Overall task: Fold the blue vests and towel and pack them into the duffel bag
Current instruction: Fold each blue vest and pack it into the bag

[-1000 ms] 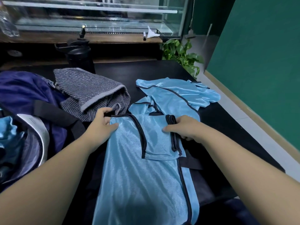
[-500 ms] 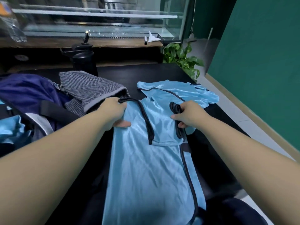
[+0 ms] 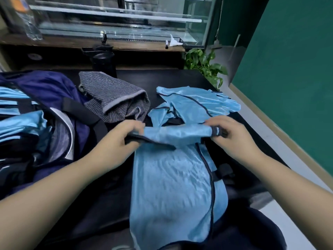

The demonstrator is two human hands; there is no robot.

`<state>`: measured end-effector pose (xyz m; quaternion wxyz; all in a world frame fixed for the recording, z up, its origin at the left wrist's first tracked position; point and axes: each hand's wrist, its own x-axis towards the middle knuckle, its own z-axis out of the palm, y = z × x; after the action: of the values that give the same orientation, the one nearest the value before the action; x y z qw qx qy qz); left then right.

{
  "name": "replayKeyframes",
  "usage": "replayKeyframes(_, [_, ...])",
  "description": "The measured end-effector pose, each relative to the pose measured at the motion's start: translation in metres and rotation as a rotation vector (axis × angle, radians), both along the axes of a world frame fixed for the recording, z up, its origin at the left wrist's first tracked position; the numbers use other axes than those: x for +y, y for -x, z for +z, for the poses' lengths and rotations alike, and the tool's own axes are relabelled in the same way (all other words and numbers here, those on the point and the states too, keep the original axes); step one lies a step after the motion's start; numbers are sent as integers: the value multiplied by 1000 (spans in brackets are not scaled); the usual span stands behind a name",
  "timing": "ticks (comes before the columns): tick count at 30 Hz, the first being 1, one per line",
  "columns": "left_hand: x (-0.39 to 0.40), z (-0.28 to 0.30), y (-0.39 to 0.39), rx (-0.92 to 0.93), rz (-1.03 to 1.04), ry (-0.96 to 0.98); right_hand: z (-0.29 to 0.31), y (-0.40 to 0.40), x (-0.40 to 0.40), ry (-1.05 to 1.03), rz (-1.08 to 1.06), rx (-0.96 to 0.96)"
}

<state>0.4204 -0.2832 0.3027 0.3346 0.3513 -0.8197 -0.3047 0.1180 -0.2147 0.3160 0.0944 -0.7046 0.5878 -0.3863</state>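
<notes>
From the head camera, a light blue vest [image 3: 173,186] lies on the black table [image 3: 162,79], right in front of the person. Its long bottom part hangs toward the near edge. Its top edge is folded over into a thick band that runs from one hand to the other.

The left hand [image 3: 119,139] is at the left end of that band. Its fingers curl around the dark trim of the vest and grip it. The right hand [image 3: 232,134] is at the right end. Its fingers and thumb pinch the bunched blue cloth and dark trim there. So the vest sits between the two hands, and both hands hold it.

Just behind the hands lies a second blue vest [image 3: 196,103]. It is crumpled and not folded. It touches the far side of the vest being held.

The gray striped towel [image 3: 115,100] lies behind the left hand, loosely folded. It rests next to the dark blue duffel bag [image 3: 48,89], which fills the left side of the table. The bag is open, and some blue cloth [image 3: 23,123] already lies inside it.

A black bottle [image 3: 104,60] stands at the back of the table, behind the towel. A green plant [image 3: 203,64] sits past the far right corner. A marker [image 3: 167,44] and a bit of white paper [image 3: 173,41] lie on the wooden shelf [image 3: 126,46] behind.
</notes>
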Motion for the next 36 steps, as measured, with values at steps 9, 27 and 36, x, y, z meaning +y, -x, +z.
replayKeyframes(9, [47,-35,-19,-535,-140,212,-30,22,46,-88,212,444])
replayKeyframes(27, [56,-41,67,-792,-232,95,-44,-33,32,-505,53,727])
replayKeyframes(36, [48,-49,70,-729,-174,-21,-45,3,17,-214,-297,303])
